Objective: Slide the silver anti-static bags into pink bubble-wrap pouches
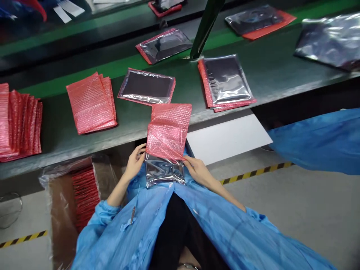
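A red bubble bag (169, 129) lies in front of my body, its upper end against the bench edge. Out of its lower end sticks a shiny silver-grey antistatic bag (164, 172), partly inside the bubble bag. My left hand (136, 162) grips the left edge where the two bags meet, fingers curled. On the opposite side, my right hand (197, 170) pinches the bubble bag's lower right corner between thumb and fingers. Just beyond, a dark flat panel in a clear sleeve (147, 87) rests on a red bubble bag. What the silver bag contains is hidden.
Red bubble bag stacks (90, 103) lie left on the green bench (56, 129); more wrapped panels (227, 80) lie right, near a dark post (206, 30). Below left stands a carton (62, 210) of red bags. A blue sleeve (317, 140) of another person shows right.
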### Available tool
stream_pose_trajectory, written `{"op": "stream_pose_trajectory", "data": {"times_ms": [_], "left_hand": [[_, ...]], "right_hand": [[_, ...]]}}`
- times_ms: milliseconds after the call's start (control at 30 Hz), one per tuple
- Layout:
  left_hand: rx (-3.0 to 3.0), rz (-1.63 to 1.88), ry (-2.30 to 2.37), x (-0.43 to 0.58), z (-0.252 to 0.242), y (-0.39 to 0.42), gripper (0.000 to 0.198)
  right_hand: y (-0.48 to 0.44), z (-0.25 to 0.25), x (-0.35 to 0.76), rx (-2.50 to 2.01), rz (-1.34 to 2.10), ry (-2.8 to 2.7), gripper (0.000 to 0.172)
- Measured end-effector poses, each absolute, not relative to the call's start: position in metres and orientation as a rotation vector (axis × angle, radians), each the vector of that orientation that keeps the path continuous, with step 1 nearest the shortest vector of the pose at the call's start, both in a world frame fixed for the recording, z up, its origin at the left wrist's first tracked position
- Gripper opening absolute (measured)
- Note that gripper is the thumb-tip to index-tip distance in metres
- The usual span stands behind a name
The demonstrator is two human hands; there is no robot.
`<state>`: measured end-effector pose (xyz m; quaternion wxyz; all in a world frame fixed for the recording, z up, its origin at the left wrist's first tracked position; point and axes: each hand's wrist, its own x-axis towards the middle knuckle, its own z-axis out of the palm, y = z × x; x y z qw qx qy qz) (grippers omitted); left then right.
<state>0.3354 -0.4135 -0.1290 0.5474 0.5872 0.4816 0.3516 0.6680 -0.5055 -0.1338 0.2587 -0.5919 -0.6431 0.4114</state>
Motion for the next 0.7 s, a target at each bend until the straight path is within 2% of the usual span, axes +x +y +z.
{"op": "stream_pose_trajectory", "data": {"times_ms": [233,433,567,700], "left_hand": [[1.318,1.071,1.184,0.367,-0.15,-0.419,0.056],[1.36,1.386,1.294,0.402,-0.161,-0.406,0.024],[1.583,1.487,1.392,0.412,-0.16,-0.401,0.023],[1.779,1.457,1.365,0.403,-0.139,-0.396,0.019]], "right_hand": [[-0.501,-0.121,0.671,-1.585,1.195,-1.663,0.043],[-0.494,-0.117,0.675,-1.567,1.226,-1.706,0.042],[-0.491,-0.11,0.673,-1.602,1.181,-1.769,0.04],[-0.491,-0.108,0.669,-1.745,0.991,-1.965,0.039]]}}
